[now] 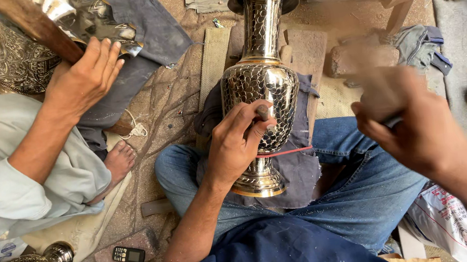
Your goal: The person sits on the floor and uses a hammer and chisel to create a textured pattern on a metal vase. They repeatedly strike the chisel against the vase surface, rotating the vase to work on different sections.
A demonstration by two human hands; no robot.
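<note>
Workshop floor (pixel 176 105), dusty, cloth-covered; I sit cross-legged. Brass vase (pixel 260 85) lies across my lap on dark cloth (pixel 298 167), mouth pointing away. My left hand (pixel 238 142) clenched on small punch (pixel 263 112), tip against vase belly. My right hand (pixel 409 120) raised, blurred, gripping handle; head hidden. Judgement: scale pattern covers belly and neck, foot band apparently plain. Co-worker's hand (pixel 85 75) rests on second vase (pixel 20 60), left.

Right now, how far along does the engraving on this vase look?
Done: the vase already carries a scale-like pattern over its neck and belly. In hand: the left hand holds a small chisel against the belly, while the right hand, blurred, grips a handle, its head lost in blur. Left: cannot tell; the far side is hidden. Beside them, another person's hand works a second vase.
</note>
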